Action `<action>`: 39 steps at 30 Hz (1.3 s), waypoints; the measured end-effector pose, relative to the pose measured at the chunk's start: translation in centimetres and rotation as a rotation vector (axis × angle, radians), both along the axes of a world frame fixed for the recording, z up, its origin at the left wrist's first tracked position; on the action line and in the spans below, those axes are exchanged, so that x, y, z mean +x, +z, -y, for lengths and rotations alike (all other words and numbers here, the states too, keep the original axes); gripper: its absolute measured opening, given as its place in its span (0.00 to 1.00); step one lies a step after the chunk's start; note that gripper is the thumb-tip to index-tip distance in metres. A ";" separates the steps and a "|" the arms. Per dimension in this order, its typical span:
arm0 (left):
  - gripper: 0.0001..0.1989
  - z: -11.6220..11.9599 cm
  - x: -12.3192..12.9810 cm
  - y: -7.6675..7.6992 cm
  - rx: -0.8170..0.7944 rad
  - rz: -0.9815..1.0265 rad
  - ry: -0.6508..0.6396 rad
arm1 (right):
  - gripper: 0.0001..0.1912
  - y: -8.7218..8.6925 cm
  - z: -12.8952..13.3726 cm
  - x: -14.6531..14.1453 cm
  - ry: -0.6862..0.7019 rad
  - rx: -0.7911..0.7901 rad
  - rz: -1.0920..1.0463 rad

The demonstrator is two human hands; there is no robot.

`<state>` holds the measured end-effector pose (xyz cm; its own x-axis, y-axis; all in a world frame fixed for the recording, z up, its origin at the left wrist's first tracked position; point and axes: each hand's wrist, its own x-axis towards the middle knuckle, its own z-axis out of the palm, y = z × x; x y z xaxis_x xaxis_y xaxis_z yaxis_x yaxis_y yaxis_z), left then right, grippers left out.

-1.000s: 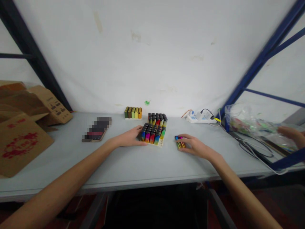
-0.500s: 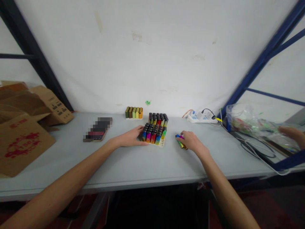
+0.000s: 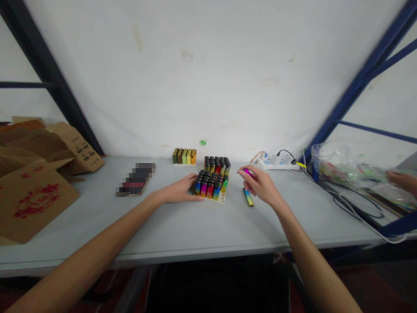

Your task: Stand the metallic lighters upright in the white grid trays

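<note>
My left hand [image 3: 178,190] grips the left side of a pale tray [image 3: 222,200], its thumb along the front and its fingers behind. Black-topped lighters [image 3: 210,190] in rainbow colours stand upright in rows in this tray, and bare slots show at its right front corner. To the right, my right hand [image 3: 262,184] is closed on a purple lighter [image 3: 248,172], lifted off the table and partly hidden by the fingers. Below that hand, a blue-to-yellow lighter [image 3: 249,198] lies flat on the table.
Behind stand another block of black-topped lighters [image 3: 217,164] and a block of green-to-orange lighters [image 3: 184,156]. A phone [image 3: 138,178] and cardboard boxes [image 3: 42,195] lie left. A power strip [image 3: 275,163], cables and plastic bags [image 3: 335,161] are right, with another person's hand [image 3: 402,179].
My right hand has picked up the purple lighter and raised it slightly, uncovering the blue-to-yellow one on the table. My left hand stays at the tray.
</note>
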<state>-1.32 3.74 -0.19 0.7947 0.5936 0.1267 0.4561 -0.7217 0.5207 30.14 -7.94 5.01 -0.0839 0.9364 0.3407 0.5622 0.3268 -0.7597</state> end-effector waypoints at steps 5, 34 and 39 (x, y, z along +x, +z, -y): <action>0.37 0.1 0.1 0.1 0.013 -0.005 -0.002 | 0.24 -1.4 -0.7 -1.6 -0.160 0.157 0.075; 0.39 -0.1 0.1 -0.3 0.014 0.026 0.011 | 0.24 -3.2 -1.2 -2.6 -0.067 0.244 0.215; 0.38 0.1 0.1 -0.1 0.013 0.045 0.000 | 0.20 -4.2 -1.4 -2.9 0.039 0.127 0.210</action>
